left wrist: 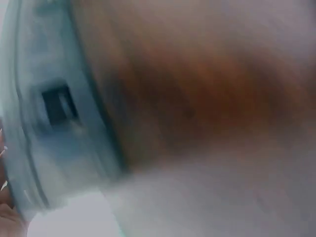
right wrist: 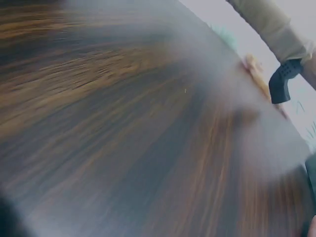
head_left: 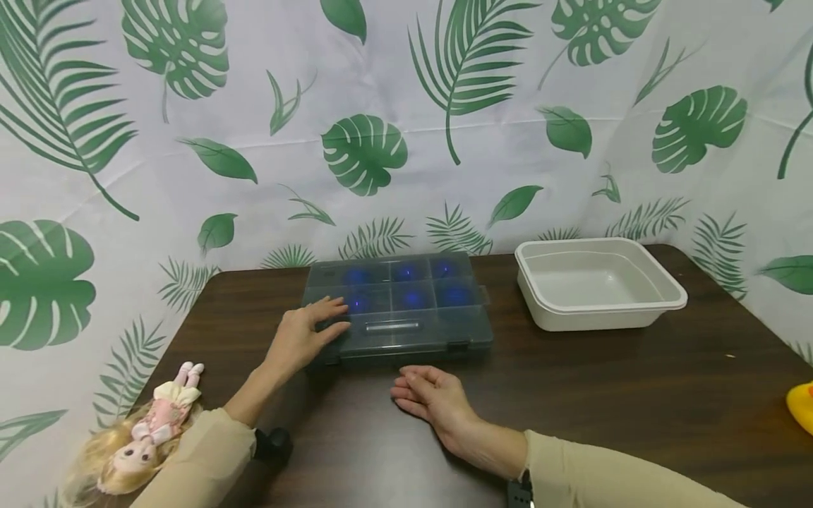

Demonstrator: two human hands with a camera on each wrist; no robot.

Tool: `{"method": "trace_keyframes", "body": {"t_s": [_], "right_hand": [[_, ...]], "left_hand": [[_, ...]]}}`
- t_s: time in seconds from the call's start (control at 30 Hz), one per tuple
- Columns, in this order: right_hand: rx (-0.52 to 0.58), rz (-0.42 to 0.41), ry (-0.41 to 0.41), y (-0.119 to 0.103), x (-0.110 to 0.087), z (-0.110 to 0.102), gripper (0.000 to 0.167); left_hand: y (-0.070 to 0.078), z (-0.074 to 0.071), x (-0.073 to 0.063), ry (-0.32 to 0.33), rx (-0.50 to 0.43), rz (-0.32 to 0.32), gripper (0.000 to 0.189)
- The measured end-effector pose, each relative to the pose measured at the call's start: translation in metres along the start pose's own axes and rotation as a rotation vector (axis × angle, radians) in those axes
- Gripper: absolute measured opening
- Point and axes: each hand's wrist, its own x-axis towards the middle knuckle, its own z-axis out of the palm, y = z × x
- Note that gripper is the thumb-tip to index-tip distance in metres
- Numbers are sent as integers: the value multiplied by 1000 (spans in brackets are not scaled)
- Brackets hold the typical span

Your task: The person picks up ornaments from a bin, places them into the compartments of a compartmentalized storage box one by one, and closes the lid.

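Observation:
A grey translucent compartment case (head_left: 394,335) with a lid lies at the back middle of the table. Blue round things (head_left: 413,298) show through its lid, one per compartment; their kind is hard to tell. My left hand (head_left: 305,335) is at the case's left side, fingers extended over the lid; whether they touch it is unclear. Just in front of the case is my right hand (head_left: 438,406), palm turned inward, fingers loosely bent, with nothing visible in it. The left wrist view is blurred but shows the case's edge (left wrist: 44,123) and a dark latch (left wrist: 59,104).
A white rectangular tub (head_left: 597,314) stands right of the case. On the left a blond doll (head_left: 166,413) lies by the table edge. A yellow object (head_left: 802,406) is cut off at the far right. Behind the brown table (head_left: 635,395) hangs a leaf-patterned cloth (head_left: 406,85).

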Motion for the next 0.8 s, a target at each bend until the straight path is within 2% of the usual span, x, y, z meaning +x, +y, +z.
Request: {"method": "trace_keyframes", "body": {"t_s": [0.1,0.2,0.43,0.8], "right_hand": [[8,11,-43,6,6,21,37],[22,17,-44,13,11,37,37],[78,18,-38,23,17,65,39],[137,6,-2,32,15,85,48]], "left_hand": [[-15,-10,-13,19,21,-72,34],[-20,-8,-18,24,5,-114,35],[-16,-1,-16,83,-21,-104,34],[-11,1,-17,83,-13,-119,33]]}}
